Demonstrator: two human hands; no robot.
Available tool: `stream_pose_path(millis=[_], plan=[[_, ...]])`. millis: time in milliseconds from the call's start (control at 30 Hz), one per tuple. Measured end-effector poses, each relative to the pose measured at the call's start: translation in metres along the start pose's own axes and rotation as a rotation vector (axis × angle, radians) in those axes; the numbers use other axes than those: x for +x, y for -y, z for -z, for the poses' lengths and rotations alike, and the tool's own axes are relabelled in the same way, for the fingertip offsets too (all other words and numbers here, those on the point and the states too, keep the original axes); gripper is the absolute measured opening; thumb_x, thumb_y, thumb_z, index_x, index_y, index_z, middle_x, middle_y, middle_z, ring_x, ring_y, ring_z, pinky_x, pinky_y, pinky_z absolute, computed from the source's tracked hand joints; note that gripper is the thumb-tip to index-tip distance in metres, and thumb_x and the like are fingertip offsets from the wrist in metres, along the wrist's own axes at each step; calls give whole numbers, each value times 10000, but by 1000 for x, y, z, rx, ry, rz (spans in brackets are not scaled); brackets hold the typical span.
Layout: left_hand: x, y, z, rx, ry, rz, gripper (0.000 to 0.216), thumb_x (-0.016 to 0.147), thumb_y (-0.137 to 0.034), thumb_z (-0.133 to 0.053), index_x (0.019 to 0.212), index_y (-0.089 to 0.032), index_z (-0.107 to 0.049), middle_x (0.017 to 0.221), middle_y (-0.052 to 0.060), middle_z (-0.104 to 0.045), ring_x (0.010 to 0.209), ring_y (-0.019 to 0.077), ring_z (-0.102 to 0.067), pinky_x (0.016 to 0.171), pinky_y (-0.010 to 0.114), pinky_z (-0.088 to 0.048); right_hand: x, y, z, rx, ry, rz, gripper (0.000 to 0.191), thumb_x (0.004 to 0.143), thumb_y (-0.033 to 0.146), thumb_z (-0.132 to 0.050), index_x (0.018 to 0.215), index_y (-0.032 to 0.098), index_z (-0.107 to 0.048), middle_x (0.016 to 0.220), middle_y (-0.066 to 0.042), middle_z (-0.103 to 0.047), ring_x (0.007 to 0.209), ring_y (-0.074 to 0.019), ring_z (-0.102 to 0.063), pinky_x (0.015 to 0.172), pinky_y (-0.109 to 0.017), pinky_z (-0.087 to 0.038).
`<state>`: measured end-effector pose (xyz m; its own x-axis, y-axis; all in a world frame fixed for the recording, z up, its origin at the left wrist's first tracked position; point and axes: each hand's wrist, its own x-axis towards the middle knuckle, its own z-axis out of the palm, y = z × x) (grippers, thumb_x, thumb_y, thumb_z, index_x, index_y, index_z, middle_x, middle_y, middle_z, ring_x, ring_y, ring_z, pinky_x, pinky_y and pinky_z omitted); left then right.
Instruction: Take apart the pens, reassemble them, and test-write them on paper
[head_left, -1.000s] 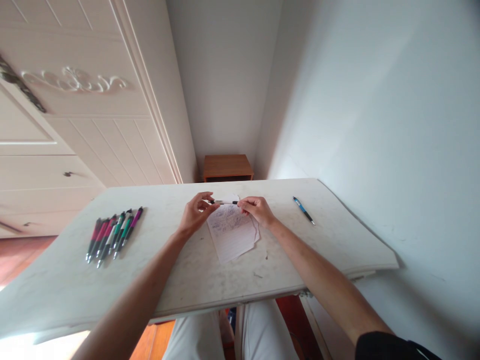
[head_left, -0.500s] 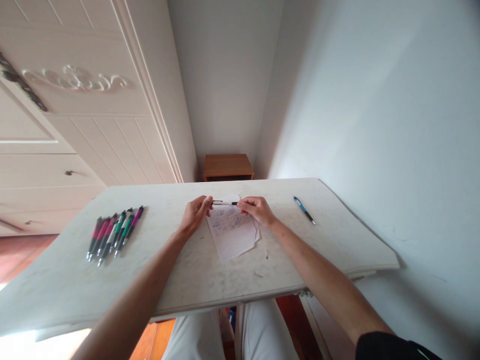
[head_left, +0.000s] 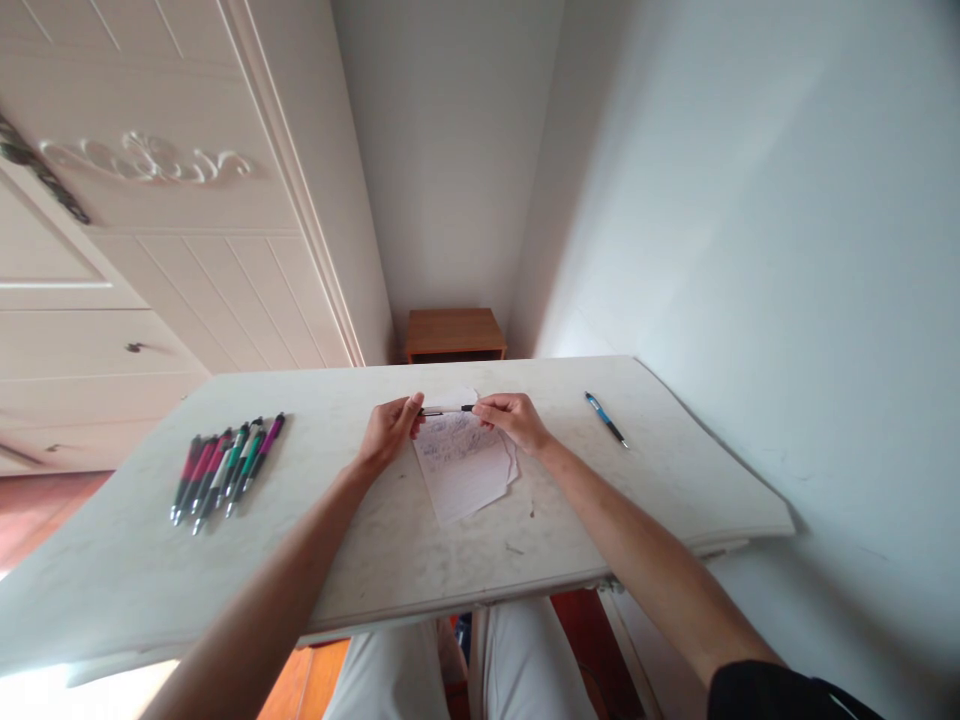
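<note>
Between my two hands a slim white pen (head_left: 448, 409) with black ends is held level, just over some paper. My left hand (head_left: 392, 428) pinches its left end, where a dark clip shows. On the other end, the black grip part is pinched by my right hand (head_left: 514, 418). The tips of the pen are hidden in my fingers. Below lie sheets of lined paper (head_left: 469, 485), the top one covered with dark scribbles on its upper half.
Several pink, green, white and purple pens (head_left: 225, 465) lie in a row at the left of the white table (head_left: 360, 580). A blue pen (head_left: 606, 418) lies alone at the right. Behind stands a small wooden stand (head_left: 456, 330); a cabinet is on the left, a wall on the right.
The pen has turned slightly about its length, so its clip now sits lower and faces me more. Both hands remain in nearly the same place.
</note>
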<state>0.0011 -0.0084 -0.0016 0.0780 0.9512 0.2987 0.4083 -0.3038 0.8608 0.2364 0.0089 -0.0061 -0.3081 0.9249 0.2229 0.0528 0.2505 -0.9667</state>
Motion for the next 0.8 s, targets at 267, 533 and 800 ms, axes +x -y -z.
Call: stream_pose_path(millis=[267,533,800], plan=[[4,1,-2,2,-25,-60,453,690,-515,-712,971,-165,-654,730,17,-652,555,117,-564,557,235,-460,2,-2,2,-16,-50,12,306,728,450,-699,722,146,-732,614,-26,-653,549,-118,-544,553,-238,-453],[0,-6,0,24,31,-12,499,859,-582,-466,606,-162,-558,487,-12,-513,480,112,-488,516,227,-394,0,0,-1,6,-7,4,293,718,435,-708,727,144,-734,622,-19,-659,546,-112,-548,556,-235,-448],[3,2,-3,-68,1,-63,546,705,-528,-698,1106,-172,-595,895,48,-652,621,121,-580,593,246,-478,1,-3,2,-4,-34,11,316,725,457,-700,743,143,-736,624,-28,-655,559,-116,-542,560,-238,-460]])
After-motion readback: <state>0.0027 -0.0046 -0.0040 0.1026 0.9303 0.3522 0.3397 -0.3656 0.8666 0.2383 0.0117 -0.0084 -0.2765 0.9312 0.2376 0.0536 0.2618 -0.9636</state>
